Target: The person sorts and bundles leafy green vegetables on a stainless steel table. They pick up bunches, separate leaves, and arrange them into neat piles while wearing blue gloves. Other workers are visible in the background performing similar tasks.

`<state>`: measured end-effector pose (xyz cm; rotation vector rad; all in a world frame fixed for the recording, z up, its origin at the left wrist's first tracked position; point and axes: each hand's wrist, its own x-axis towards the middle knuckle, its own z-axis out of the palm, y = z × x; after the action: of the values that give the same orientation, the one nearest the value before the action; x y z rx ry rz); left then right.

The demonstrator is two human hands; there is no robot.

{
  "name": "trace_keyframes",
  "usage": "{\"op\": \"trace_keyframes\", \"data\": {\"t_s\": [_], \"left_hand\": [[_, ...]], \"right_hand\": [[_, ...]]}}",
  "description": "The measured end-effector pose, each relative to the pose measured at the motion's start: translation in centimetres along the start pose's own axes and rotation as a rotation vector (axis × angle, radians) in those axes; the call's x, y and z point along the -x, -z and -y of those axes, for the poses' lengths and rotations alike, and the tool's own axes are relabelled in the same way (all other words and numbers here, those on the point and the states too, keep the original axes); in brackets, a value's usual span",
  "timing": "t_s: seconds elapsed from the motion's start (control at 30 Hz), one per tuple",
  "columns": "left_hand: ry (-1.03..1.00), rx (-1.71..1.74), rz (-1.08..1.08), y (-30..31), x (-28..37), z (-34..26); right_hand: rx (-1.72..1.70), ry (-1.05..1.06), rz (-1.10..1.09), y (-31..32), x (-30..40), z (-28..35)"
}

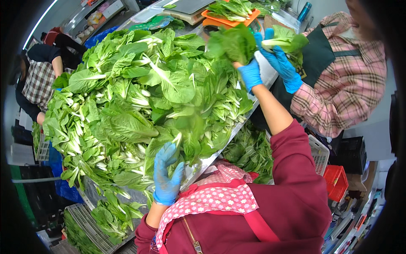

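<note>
My left hand [167,175], in a blue glove, is open with thumb and fingers apart beside a pale stem [178,138] at the near edge of the heap; I see nothing held in it. Reaching forward to the right, my gloved right hand [250,73] grips a bunch of leafy greens [233,44], blurred by motion. A large heap of leafy greens with white stems [133,95] covers the metal table [203,168]. Some leaves between my hands are also blurred.
At right, a co-worker in a plaid shirt [342,92] holds a leafy green [282,41] in blue gloves. An orange tray [233,19] of greens stands at the back. Another person [41,73] bends over the heap's left side. Crates [85,225] stand below, and more greens [249,149] lie beside the table.
</note>
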<state>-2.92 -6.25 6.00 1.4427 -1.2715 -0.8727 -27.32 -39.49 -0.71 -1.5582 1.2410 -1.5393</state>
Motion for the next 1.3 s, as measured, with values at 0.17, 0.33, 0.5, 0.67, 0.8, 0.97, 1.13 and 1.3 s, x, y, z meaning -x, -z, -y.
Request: {"op": "trace_keyframes", "data": {"t_s": [0.17,0.33,0.5,0.67,0.8,0.97,1.13,1.3], "left_hand": [[0.131,-0.003,-0.14,0.7,1.0,2.6],[0.191,-0.025,-0.244,0.8,1.3,2.3],[0.142,-0.129,-0.197,1.2,0.8,1.5],[0.146,-0.013,-0.233,2.0,1.3,1.7],[0.191,0.138,-0.26,2.9,2.4,3.2],[0.258,0.313,-0.25,4.5,4.1,4.8],[0.205,0.41,-0.208,5.4,5.5,4.3],[0.262,0.503,-0.217,6.6,7.7,5.0]], "right_hand": [[0.214,0.106,-0.048,3.9,-6.5,-8.5],[0.539,0.432,-0.012,8.0,-11.3,-12.2],[0.775,-0.053,0.343,10.1,-9.2,-14.7],[1.095,0.057,0.124,8.5,-5.3,-7.6],[0.22,0.082,-0.007,5.7,3.1,-4.5],[-0.029,0.45,0.471,-5.5,15.2,11.9],[0.335,0.563,0.553,-15.7,20.6,12.7],[0.205,-0.068,0.706,-17.3,20.6,11.6]]}}
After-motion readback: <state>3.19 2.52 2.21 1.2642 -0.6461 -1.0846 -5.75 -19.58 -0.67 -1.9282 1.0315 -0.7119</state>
